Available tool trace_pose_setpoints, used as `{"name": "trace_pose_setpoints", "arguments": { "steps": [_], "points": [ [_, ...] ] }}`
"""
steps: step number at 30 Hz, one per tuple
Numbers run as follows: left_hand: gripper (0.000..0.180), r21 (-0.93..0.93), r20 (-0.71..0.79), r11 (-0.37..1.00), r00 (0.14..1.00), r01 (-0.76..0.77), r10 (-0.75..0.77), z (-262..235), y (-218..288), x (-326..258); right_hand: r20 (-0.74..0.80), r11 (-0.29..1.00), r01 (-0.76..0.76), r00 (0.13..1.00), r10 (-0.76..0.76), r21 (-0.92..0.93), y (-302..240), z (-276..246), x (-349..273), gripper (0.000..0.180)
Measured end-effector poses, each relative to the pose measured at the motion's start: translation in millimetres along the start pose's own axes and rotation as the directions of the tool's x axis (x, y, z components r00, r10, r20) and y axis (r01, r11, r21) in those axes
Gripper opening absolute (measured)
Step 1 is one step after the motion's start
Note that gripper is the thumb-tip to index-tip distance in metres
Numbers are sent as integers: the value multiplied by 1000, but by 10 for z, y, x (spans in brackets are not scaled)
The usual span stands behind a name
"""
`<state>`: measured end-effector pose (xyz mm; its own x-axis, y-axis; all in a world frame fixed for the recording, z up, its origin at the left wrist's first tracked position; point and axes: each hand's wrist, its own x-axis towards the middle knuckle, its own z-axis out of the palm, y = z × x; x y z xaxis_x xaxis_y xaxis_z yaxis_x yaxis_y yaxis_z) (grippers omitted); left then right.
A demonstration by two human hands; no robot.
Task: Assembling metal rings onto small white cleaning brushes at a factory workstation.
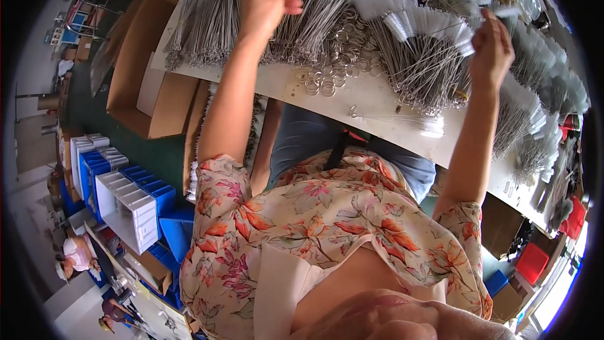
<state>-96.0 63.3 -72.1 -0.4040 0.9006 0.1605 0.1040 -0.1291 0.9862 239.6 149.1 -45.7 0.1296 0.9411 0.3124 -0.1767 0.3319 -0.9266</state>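
My left hand point(269, 1) hovers over the far bundles of thin wire brushes point(217, 22), its fingers loosely curled and apart, with nothing visible between them. On the right, my right hand point(492, 49) is raised beside another pile of wire brushes point(428, 56). Its fingers are drawn together; white bristles show right by the fingertips, but I cannot make out what they hold. Loose metal rings point(324, 80) lie heaped between the brush piles. Near the table's front edge rests a small group of brushes point(402, 119), bristle ends to the right.
The pale worktable point(371, 96) carries more brush bundles point(535, 113) along its right side. An open cardboard box point(135, 69) stands at the left of the table. Blue and white plastic bins point(129, 208) sit farther left. Other people point(78, 255) are in the lower left distance.
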Motion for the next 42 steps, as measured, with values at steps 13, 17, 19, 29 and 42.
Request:
{"name": "trace_pose_setpoints", "arguments": {
  "steps": [13,17,19,29,42],
  "points": [
    [28,791,3,610,998,37,-64,-2165,-994,474,-94,494,-74,995,-16,-866,70,-1401,-255,20],
    [23,603,-148,750,961,273,-232,-1920,-949,441,9,223,6,1000,15,-975,125,-1364,-298,25],
    [25,584,-182,760,958,285,-220,-1799,-871,409,39,149,44,999,-32,-988,203,-1369,-287,24],
    [16,497,-215,800,941,336,-262,-1772,-523,238,-309,659,-145,941,-138,-738,-118,-1990,51,19],
    [31,134,-387,989,922,56,1,-1107,27,-269,-365,95,-354,879,-307,-931,-305,-4209,788,22]
  ]
}}
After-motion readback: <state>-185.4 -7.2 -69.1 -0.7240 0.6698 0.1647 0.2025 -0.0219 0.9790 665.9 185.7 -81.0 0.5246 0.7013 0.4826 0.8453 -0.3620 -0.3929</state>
